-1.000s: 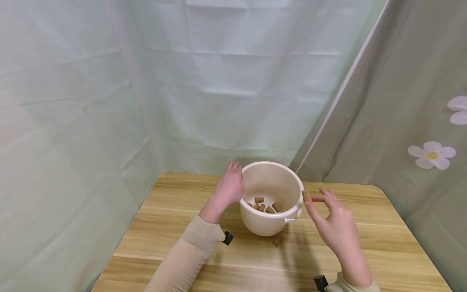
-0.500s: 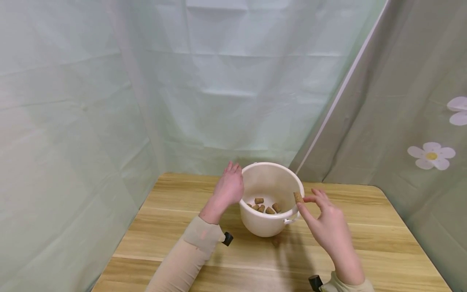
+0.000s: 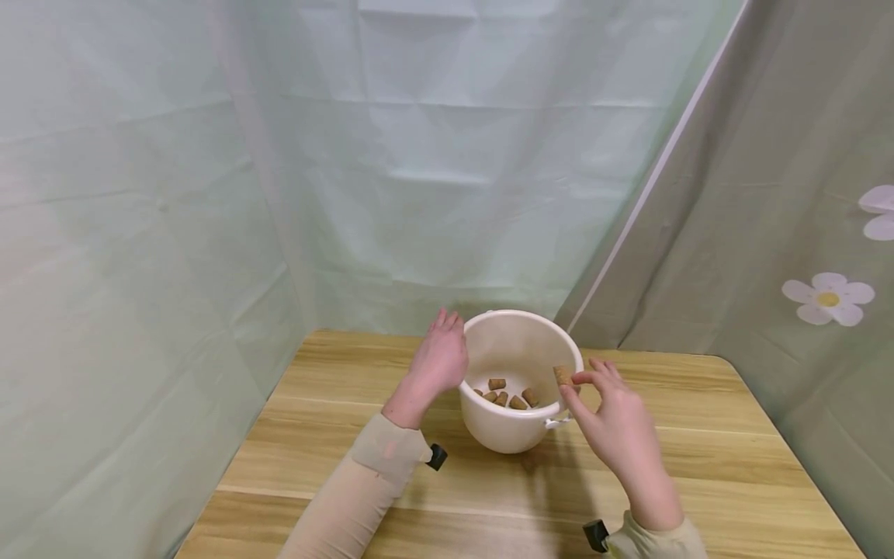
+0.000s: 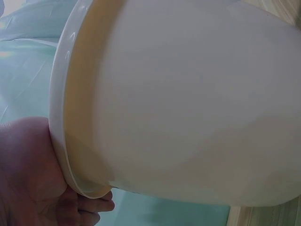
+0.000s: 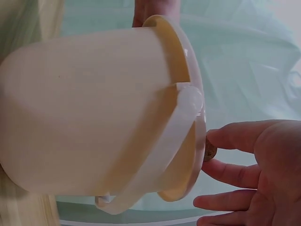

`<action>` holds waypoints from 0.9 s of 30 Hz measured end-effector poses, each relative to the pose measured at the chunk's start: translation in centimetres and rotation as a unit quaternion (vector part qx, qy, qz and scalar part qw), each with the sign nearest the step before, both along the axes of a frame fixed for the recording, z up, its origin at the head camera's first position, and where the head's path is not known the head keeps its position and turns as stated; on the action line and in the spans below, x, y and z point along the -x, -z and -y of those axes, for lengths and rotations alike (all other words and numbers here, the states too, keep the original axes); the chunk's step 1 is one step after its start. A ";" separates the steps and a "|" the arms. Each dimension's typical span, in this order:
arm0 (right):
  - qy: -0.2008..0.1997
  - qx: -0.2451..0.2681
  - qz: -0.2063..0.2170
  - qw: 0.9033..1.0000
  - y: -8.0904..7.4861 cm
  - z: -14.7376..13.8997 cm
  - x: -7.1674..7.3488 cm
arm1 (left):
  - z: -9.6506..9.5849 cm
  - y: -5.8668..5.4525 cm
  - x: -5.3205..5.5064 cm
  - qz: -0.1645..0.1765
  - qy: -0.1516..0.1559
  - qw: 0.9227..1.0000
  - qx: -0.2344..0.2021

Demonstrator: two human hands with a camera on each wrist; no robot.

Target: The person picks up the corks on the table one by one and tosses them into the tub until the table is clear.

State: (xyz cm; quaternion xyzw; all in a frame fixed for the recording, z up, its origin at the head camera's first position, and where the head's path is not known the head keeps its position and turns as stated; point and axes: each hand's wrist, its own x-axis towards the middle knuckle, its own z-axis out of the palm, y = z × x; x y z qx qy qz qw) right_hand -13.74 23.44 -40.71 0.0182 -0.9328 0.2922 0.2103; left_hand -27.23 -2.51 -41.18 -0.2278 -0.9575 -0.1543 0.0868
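Note:
A white bucket (image 3: 499,431) stands upright on the wooden table, with several corks (image 3: 518,403) lying on its floor. At the bucket's left rim, my left hand (image 3: 438,359) holds on, its palm against the edge and fingers beyond it in the left wrist view. My right hand (image 3: 620,419) pinches one cork (image 3: 562,375) between thumb and index finger at the right rim, over the opening. In the right wrist view that cork is partly hidden behind the rim, and the other fingers of my right hand are spread.
The bucket's white handle (image 5: 160,155) hangs down its outer side. Around the wooden table (image 3: 335,435) hang pale green sheets (image 3: 447,194) at the back and left, and a grey curtain (image 3: 754,155) with white flowers at the right.
My right hand has moved left with the pinched cork, from just outside the right rim to over the opening. The left hand and bucket have stayed in place.

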 end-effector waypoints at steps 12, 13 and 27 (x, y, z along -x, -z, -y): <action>-0.004 -0.013 0.008 1.000 -0.1 0.6 1.3 | 0.0 -0.2 0.0 0.004 -0.003 1.000 -0.003; -0.005 -0.012 0.009 1.000 -0.1 0.6 1.5 | 0.0 -0.2 0.0 0.005 -0.004 1.000 -0.004; -0.008 -0.010 0.026 1.000 -0.2 1.0 2.7 | -0.2 0.0 -0.1 0.015 -0.012 1.000 -0.012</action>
